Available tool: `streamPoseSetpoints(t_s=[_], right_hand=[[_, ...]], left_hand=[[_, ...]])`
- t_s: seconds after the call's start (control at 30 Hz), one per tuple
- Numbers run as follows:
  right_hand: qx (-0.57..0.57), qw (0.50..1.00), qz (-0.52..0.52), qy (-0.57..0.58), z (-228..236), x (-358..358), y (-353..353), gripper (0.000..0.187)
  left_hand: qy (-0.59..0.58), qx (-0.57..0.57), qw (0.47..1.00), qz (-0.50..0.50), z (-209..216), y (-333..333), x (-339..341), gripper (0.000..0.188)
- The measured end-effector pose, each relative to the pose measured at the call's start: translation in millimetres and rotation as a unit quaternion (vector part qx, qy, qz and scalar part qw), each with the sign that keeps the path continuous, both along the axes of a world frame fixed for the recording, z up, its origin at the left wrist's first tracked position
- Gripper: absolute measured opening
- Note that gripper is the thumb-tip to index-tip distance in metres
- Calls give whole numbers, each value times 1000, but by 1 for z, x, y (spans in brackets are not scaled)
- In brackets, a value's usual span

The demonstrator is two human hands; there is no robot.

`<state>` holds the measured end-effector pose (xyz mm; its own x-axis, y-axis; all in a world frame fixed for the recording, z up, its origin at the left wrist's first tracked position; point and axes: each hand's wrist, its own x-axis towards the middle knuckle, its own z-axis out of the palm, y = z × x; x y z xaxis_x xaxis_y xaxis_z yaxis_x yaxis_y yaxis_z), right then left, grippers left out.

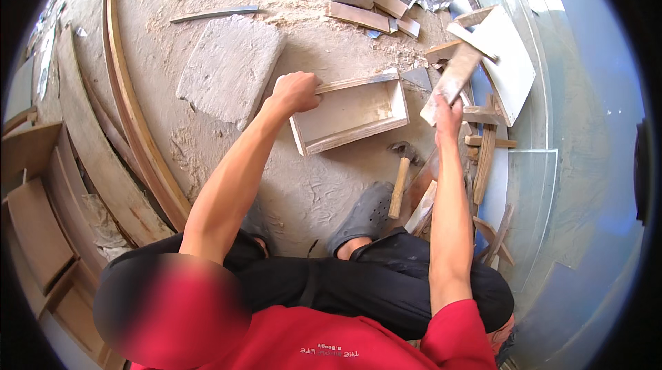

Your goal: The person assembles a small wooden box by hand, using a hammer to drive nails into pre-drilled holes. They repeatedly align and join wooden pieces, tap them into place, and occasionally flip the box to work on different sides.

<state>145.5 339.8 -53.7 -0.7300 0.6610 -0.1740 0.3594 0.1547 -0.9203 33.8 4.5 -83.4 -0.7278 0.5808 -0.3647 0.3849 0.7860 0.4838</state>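
A shallow, open-topped wooden box (357,135) with pale inner faces rests on the dusty floor in front of me. My left hand (298,91) is closed over its far left corner. Off to the right, my right hand (448,116) grips a short flat piece of wood (458,72), holding it tilted above a heap of offcuts. Between that arm and the box lies a hammer (398,180), its wooden handle pointing toward me and its head near the box's right end.
A rough pale slab (233,66) lies beyond my left hand, with a thin strip (214,13) behind it. Long boards (103,128) run along the left. Wood scraps (485,153) and a white panel (507,60) crowd the right, beside glass-like sheets (534,211). My grey clogs (362,217) stand close to the hammer.
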Motion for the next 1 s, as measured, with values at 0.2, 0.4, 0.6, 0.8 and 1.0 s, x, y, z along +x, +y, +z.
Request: streamPoseSetpoints(t_s=[0.2, 0.4, 0.6, 0.8, 1.0], right_hand=[[-84, 989, 112, 47, 28, -4, -84, 57], [134, 988, 76, 4, -13, 18, -148, 36], [174, 982, 76, -25, -20, 27, -164, 38], [229, 971, 64, -25, -36, 25, -167, 43], [264, 961, 70, -38, -39, 26, -171, 50]], left_hand=[[-24, -6, 1000, 8, -3, 3, -3, 28], [-28, -17, 999, 25, 5, 7, 4, 23], [-16, -8, 1000, 24, 0, 3, 5, 24], [-4, 1, 1000, 22, -6, 6, 5, 25], [-5, 6, 1000, 25, -2, 5, 6, 24]])
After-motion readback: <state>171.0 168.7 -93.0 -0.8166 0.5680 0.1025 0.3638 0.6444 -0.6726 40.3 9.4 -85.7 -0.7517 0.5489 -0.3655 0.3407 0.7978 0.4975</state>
